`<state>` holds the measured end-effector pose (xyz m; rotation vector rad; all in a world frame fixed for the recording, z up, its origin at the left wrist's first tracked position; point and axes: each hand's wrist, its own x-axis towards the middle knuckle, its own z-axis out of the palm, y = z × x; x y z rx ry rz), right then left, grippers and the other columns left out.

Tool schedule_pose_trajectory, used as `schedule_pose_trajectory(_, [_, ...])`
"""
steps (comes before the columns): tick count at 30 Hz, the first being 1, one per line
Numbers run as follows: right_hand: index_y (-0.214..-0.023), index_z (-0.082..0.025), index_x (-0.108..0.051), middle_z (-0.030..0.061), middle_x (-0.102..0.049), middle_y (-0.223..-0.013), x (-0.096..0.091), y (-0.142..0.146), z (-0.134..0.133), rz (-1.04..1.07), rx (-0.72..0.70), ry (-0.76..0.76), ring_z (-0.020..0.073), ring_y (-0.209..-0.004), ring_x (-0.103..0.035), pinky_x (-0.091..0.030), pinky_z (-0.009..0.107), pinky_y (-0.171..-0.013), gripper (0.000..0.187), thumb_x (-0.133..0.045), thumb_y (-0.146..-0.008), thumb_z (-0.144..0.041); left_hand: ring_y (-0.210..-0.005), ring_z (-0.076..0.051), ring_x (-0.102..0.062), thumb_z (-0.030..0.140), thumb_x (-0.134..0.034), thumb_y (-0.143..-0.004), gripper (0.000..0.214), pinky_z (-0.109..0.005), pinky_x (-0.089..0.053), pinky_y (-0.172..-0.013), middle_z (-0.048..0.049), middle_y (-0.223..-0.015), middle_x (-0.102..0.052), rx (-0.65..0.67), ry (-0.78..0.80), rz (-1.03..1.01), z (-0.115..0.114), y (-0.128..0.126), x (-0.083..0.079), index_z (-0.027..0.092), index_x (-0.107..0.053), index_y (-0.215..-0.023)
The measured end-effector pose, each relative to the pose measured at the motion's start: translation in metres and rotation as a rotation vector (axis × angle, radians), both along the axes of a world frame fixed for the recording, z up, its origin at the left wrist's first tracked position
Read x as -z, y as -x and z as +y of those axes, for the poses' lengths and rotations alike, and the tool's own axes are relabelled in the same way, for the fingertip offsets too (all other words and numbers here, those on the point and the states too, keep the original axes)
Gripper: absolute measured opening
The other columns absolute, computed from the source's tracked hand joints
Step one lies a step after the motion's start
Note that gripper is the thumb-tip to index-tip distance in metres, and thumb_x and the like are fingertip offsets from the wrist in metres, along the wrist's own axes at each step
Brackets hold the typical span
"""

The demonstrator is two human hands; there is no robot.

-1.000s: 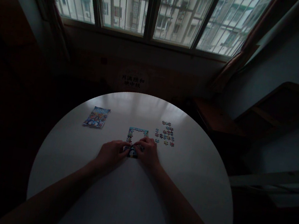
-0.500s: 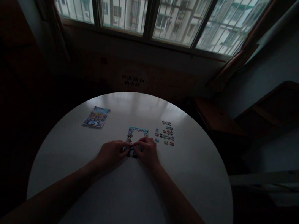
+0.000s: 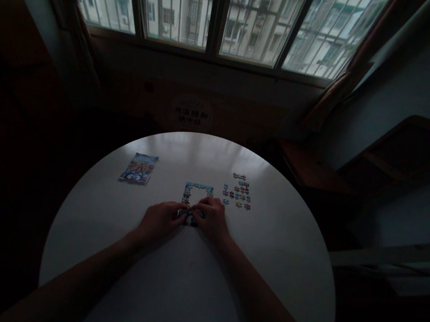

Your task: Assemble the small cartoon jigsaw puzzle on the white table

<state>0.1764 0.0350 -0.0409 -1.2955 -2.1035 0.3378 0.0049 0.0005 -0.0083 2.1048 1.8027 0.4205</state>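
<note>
A partly joined jigsaw puzzle (image 3: 199,186) lies on the white round table, its border pieces framing a bare white middle. My left hand (image 3: 161,215) rests at the puzzle's lower left side, fingers closed together on its pieces. From the right, my right hand (image 3: 211,217) reaches over the puzzle's right side, its fingers bent and pressed down near the left fingertips. Both hands cover part of the lower rows. Any single piece under the fingertips is too small and dark to make out. Loose puzzle pieces (image 3: 242,191) lie in rough rows right of the puzzle.
On the left of the table (image 3: 101,241) lies a colourful picture sheet or packet (image 3: 139,169). Beyond the table's far edge are a barred window (image 3: 218,12) and a low wooden surface (image 3: 313,167) at the right. The room is dim.
Hardly anything differs. Both hands stay on the lower part of the puzzle, with at most a tiny shift of the left fingers.
</note>
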Motion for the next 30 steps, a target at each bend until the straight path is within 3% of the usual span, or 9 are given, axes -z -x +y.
schedule_pose_trajectory(6, [-0.083,-0.026,-0.072,0.003,-0.063,-0.089,-0.0011,0.0008,-0.0009,0.014,0.018,-0.003,0.0196,-0.092,-0.05,-0.033,0.034,-0.084,0.009,-0.065,-0.078,-0.023,-0.072,-0.014,-0.063,0.038,-0.053,-0.085,0.033,-0.022,-0.038,-0.061,0.0013,-0.078,-0.069,-0.027,-0.03,0.011,0.0008,0.0005,0.0036,0.029,-0.063,-0.115])
schedule_pose_trajectory(30, [-0.08,-0.024,-0.073,0.003,-0.063,-0.087,0.0007,0.0009,-0.0001,0.04,0.03,0.006,0.0196,-0.091,-0.05,-0.034,0.034,-0.084,0.009,-0.064,-0.078,-0.023,-0.07,-0.013,-0.062,0.036,-0.054,-0.084,0.032,-0.021,-0.037,-0.061,0.0012,-0.082,-0.07,0.027,-0.04,0.008,0.0006,0.0028,0.0024,0.03,-0.065,-0.114])
